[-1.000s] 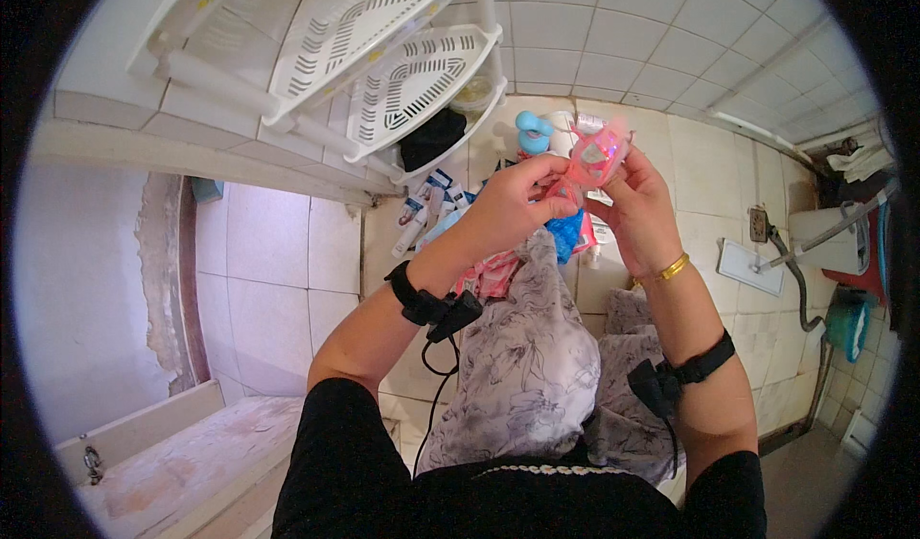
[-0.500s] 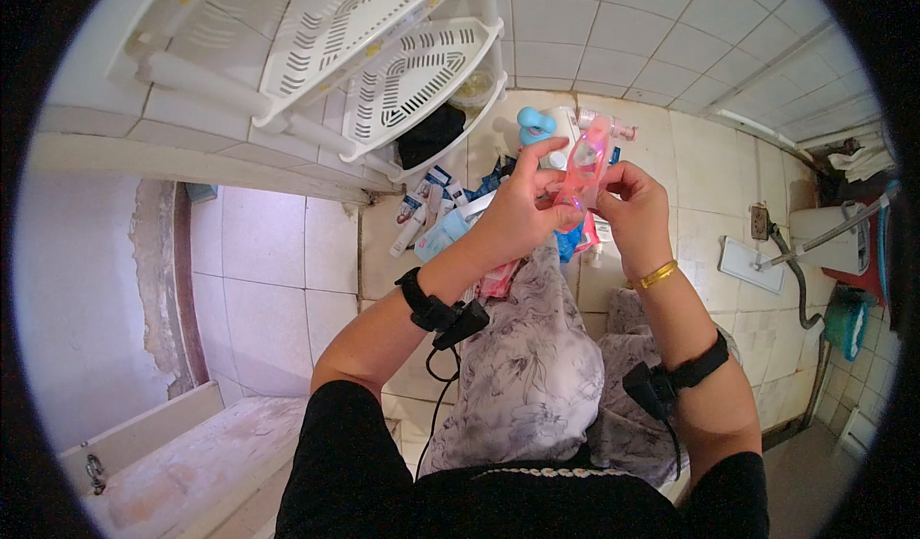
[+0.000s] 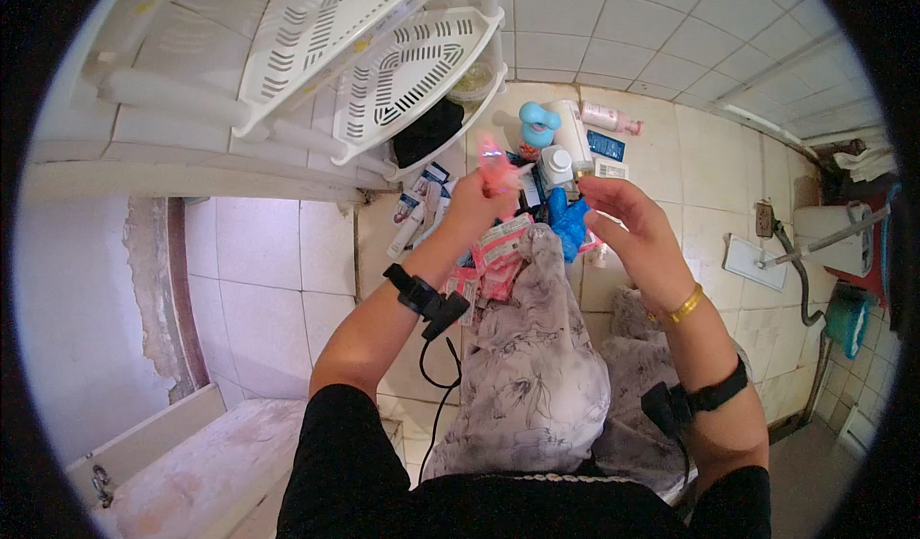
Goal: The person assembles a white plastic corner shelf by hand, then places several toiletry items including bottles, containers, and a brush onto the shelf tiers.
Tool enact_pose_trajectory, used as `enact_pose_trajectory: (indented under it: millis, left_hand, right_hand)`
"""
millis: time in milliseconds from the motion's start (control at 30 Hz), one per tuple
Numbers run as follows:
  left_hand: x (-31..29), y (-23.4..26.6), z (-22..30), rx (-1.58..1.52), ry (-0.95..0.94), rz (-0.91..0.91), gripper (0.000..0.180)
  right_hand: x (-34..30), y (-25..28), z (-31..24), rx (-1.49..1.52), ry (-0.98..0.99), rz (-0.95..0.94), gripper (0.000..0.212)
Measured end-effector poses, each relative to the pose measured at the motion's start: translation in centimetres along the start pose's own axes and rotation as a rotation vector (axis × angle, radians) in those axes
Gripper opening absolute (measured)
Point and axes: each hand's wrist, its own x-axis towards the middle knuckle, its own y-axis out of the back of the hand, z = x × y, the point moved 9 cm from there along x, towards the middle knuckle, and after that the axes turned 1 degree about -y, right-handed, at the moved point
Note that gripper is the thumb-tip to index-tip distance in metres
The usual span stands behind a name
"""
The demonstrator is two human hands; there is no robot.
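My left hand (image 3: 472,204) is closed around a shiny pink see-through plastic piece (image 3: 494,160), crumpled and a little blurred, held above the things on the floor. My right hand (image 3: 634,228) hovers over the right side of the pile, thumb and fingers apart, with nothing in it. Between the two hands lie a crumpled blue plastic bag (image 3: 568,221) and a white capped bottle (image 3: 556,167). Below my left hand are pink-and-white packets (image 3: 500,250), partly covered by my patterned trouser leg (image 3: 532,347).
Behind the pile are a light-blue rounded object (image 3: 539,124), a white cylinder (image 3: 572,137) and a pink bottle (image 3: 610,118). White tubes (image 3: 406,232) lie left. A slotted white corner shelf (image 3: 412,79) rises at the far left, holding a black cloth (image 3: 428,137). A flat mop (image 3: 757,263) lies right.
My hands have moved apart. The left took the pink plastic piece leftward, and the right let go of it and opened. The blue bag and white bottle are now more exposed.
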Motion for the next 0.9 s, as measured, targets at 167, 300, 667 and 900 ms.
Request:
enact_pose_trajectory:
  millis: [167, 300, 667, 900]
  left_hand:
    - [8.9, 6.8, -14.1, -0.136, 0.248, 0.150, 0.032]
    - [16.9, 11.2, -18.0, -0.146, 0.258, 0.181, 0.025]
    - [31.1, 14.7, -13.9, 0.264, 0.018, 0.380, 0.033]
    - [35.7, 16.2, -16.3, 0.544, -0.030, 0.407, 0.043]
  right_hand:
    - [1.3, 0.2, -0.2, 0.150, -0.097, -0.045, 0.043]
    - [3.1, 1.0, 0.8, 0.145, -0.120, -0.052, 0.042]
    - [8.1, 4.7, 3.1, 0.152, -0.117, 0.033, 0.041]
    - [9.8, 5.5, 4.3, 0.143, -0.142, 0.024, 0.041]
